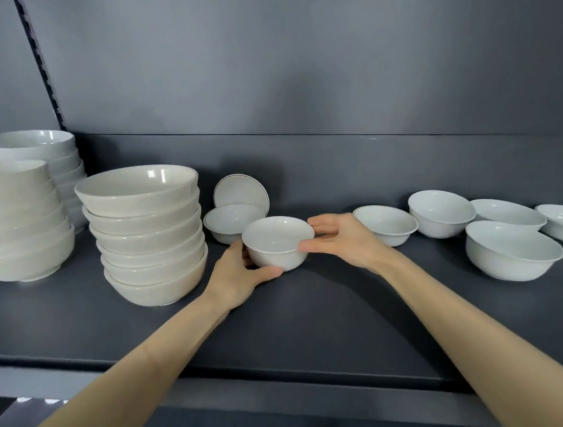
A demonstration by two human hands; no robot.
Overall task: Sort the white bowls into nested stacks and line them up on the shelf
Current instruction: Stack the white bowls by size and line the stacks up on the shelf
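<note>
The person holds a small bowl between both hands, low over the shelf or resting on it; which one is not clear. The left hand cups its lower left side, fingers curled on the wall. The right hand pinches the right rim with thumb and fingers. Just behind it on the left sits another small bowl, probably its nesting place. Loose bowls lie to the right, nearer the right hand.

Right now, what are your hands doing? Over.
Both hands, left and right, on one small bowl. Bowl low over shelf. Six loose bowls right. Bowl and tilted plate close behind.
</note>
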